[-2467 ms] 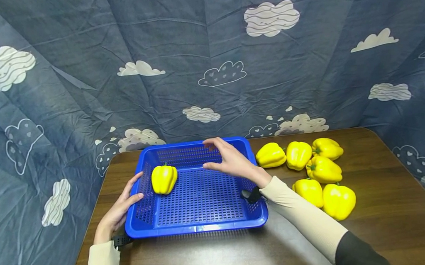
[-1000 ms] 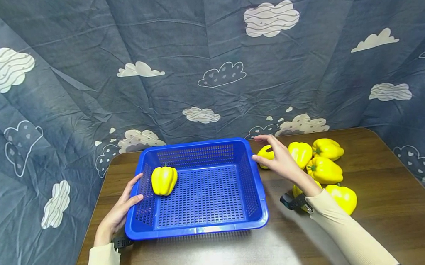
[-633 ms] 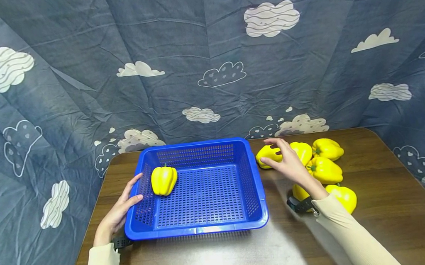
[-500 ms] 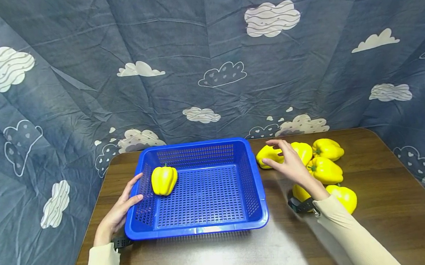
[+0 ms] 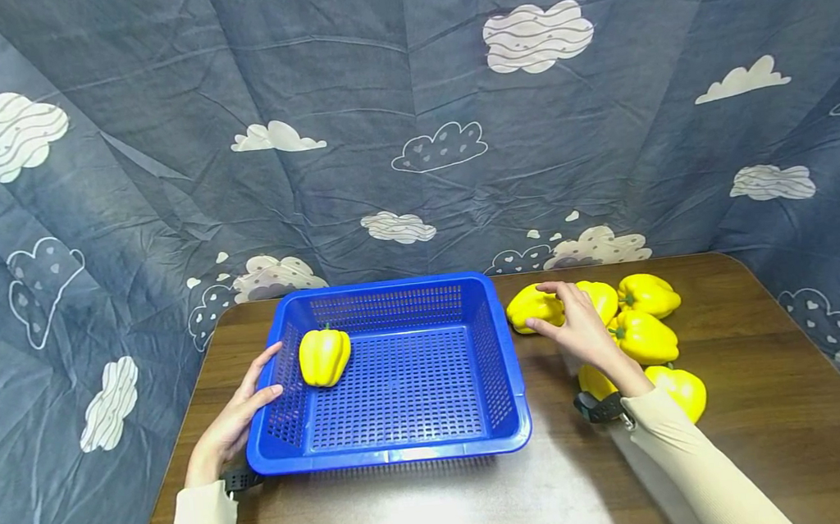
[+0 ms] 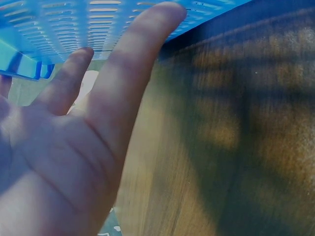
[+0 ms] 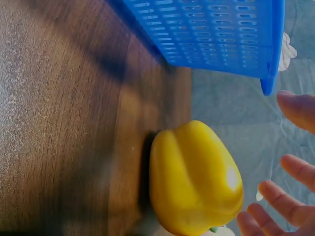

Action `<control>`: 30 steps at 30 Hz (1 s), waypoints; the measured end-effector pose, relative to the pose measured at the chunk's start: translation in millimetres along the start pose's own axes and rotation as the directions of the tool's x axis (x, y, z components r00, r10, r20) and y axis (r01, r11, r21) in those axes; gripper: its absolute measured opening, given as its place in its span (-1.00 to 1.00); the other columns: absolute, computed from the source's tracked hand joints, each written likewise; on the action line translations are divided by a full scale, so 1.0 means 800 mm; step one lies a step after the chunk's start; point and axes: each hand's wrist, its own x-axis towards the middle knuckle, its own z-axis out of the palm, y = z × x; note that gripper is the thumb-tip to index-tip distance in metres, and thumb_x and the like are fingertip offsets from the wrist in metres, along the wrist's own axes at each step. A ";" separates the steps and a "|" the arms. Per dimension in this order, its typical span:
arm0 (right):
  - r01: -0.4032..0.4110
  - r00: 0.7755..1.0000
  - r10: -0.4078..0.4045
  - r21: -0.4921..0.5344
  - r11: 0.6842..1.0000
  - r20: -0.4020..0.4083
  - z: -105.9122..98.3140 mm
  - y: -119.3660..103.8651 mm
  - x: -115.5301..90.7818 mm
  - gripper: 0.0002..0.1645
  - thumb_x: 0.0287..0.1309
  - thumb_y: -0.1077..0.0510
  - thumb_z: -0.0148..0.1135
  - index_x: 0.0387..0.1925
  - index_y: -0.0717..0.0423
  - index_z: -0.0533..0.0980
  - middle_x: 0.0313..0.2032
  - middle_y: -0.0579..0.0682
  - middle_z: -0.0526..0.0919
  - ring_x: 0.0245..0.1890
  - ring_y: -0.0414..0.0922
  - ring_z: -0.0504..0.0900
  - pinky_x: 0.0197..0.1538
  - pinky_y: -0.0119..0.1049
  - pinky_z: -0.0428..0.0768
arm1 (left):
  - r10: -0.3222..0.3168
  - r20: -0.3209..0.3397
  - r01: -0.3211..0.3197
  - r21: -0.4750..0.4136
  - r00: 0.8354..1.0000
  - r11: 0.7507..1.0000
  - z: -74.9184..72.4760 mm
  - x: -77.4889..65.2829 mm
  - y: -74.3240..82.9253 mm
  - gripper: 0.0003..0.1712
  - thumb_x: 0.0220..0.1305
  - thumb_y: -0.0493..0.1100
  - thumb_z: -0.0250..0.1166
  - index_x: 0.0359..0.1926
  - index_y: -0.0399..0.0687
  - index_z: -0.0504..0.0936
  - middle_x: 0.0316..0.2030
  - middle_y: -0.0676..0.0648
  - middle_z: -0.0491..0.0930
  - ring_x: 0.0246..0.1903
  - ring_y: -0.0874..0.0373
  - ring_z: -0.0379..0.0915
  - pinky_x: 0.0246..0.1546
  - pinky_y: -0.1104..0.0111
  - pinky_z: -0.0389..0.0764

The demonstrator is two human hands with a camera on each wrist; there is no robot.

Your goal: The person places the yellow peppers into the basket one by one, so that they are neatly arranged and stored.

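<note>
My left hand rests at the left side of a blue plastic basket, thumb and fingertips at its rim. In the left wrist view, straight fingers lie against the perforated wall. Inside the basket, at its left, stands a yellow bell pepper. My right hand hovers right of the basket with thumb and fingers spread, holding nothing. Nearest to it is another yellow bell pepper, lying on its side; in the right wrist view this bell pepper sits apart from the spread fingers.
More yellow bell peppers are grouped on the right side of the brown wooden table, some partly hidden by the right hand and forearm. Behind the table hangs a grey-blue cloth with a cloud print.
My right hand has moved from over the basket, rightward past its right rim to beside the nearest bell pepper, and lately drifted slightly further right. My left hand and the basket have stayed put.
</note>
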 end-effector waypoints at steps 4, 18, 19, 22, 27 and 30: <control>-0.026 1.000 0.026 -0.032 0.999 0.014 0.000 0.003 0.000 -0.32 0.06 0.11 0.39 0.14 0.34 0.35 0.07 0.37 0.41 0.07 0.27 0.28 0.09 0.11 0.25 | -0.001 0.004 0.001 0.001 1.000 1.000 0.000 0.000 0.000 -0.27 0.45 -0.28 -0.10 0.48 0.29 -0.16 0.38 -0.36 -0.27 0.12 -0.17 0.28 -0.07 -0.02 0.50; 0.005 0.999 -0.004 -0.032 0.999 0.032 0.005 0.014 0.002 -0.34 -0.04 0.20 0.44 0.07 0.37 0.37 0.00 0.34 0.42 0.00 0.23 0.29 0.04 0.07 0.28 | 0.016 0.013 -0.016 -0.007 1.000 1.000 -0.001 0.000 -0.002 -0.28 0.45 -0.29 -0.11 0.48 0.29 -0.14 0.37 -0.37 -0.26 0.11 -0.15 0.28 -0.07 0.01 0.51; 0.005 0.999 -0.004 -0.031 1.000 0.033 0.005 0.015 0.002 -0.34 -0.05 0.21 0.44 0.07 0.37 0.38 0.00 0.33 0.41 0.00 0.23 0.29 0.05 0.08 0.28 | 0.016 0.013 -0.016 -0.007 1.000 1.000 -0.001 0.000 -0.002 -0.28 0.45 -0.28 -0.11 0.48 0.30 -0.14 0.37 -0.37 -0.26 0.11 -0.14 0.28 -0.07 0.01 0.51; 0.004 1.000 -0.003 -0.029 1.000 0.031 0.007 0.018 0.003 -0.33 -0.08 0.23 0.46 0.07 0.36 0.38 0.00 0.31 0.39 0.02 0.24 0.29 0.08 0.10 0.28 | 0.015 0.013 -0.014 -0.008 1.000 1.000 -0.001 0.000 -0.002 -0.28 0.45 -0.28 -0.11 0.48 0.31 -0.13 0.37 -0.38 -0.26 0.12 -0.14 0.28 -0.06 0.01 0.51; 0.008 1.000 -0.008 -0.012 1.000 0.011 0.009 0.021 0.003 -0.32 -0.12 0.27 0.47 0.06 0.37 0.39 0.06 0.31 0.35 0.11 0.27 0.25 0.16 0.14 0.23 | 0.021 0.025 -0.020 -0.015 0.999 1.000 -0.001 0.000 -0.002 -0.28 0.46 -0.29 -0.12 0.48 0.30 -0.14 0.36 -0.40 -0.26 0.11 -0.17 0.29 -0.06 -0.01 0.51; 0.013 1.000 -0.013 -0.014 1.000 0.005 0.010 0.020 0.003 -0.30 -0.13 0.28 0.48 0.07 0.40 0.38 0.10 0.34 0.32 0.15 0.29 0.23 0.19 0.16 0.20 | 0.022 0.028 -0.022 -0.018 0.999 1.000 -0.002 0.000 -0.002 -0.28 0.46 -0.28 -0.12 0.48 0.29 -0.15 0.37 -0.40 -0.27 0.13 -0.19 0.27 -0.06 -0.02 0.50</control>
